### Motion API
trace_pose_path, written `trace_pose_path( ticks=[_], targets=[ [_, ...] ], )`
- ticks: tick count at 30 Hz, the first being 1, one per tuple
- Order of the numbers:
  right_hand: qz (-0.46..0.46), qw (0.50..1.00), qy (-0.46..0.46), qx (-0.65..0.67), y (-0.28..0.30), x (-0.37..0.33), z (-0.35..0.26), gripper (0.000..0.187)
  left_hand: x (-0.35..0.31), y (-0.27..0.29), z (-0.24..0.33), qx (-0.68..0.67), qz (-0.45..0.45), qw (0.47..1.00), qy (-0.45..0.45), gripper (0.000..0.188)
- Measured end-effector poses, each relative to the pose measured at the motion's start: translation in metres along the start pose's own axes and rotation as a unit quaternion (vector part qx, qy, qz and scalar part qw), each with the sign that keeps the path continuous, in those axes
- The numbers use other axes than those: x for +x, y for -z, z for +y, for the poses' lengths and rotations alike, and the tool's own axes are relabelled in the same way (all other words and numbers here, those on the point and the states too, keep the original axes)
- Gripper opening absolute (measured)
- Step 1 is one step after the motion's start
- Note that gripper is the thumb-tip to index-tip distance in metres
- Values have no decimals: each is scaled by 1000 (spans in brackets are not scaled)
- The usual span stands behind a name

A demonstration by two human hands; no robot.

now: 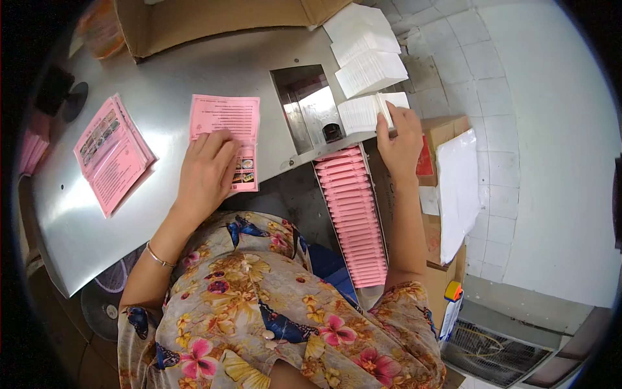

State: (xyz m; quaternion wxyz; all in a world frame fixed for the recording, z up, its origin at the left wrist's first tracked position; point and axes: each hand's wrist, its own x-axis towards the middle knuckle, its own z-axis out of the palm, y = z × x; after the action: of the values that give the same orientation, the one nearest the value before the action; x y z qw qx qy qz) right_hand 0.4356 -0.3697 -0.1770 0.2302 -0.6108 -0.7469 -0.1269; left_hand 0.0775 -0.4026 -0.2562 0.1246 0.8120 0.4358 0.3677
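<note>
On the metal table, a pink printed packet (225, 115) with text and small food pictures lies under my left hand (208, 162). The fingers of that hand are bent and close together on its middle and left side; the thumb is hidden. To the right, my right hand (402, 137) pinches the end of a stack of folded white paper napkins (359, 115), thumb and fingers on either side of a few of them. A rectangular opening (301, 107) in the tabletop lies between the two hands.
A pile of pink packets (111, 152) lies at the left. More white napkin stacks (369, 68) stand at the back right. An open cardboard box (220, 19) sits at the far edge. Below the opening, a long tray holds several pink bundles (350, 220). The tiled wall (495, 136) bounds the right.
</note>
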Motion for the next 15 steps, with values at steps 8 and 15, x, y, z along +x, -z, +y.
trace_pose_path(
  ticks=[8, 15],
  targets=[
    [37, 994, 23, 99, 6, 8, 9, 36, -8, 18, -3, 51, -7, 997, 56, 19],
    [-209, 958, 148, 131, -35, 11, -116, 32, -22, 33, -11, 56, 28, 996, 62, 16]
  ],
)
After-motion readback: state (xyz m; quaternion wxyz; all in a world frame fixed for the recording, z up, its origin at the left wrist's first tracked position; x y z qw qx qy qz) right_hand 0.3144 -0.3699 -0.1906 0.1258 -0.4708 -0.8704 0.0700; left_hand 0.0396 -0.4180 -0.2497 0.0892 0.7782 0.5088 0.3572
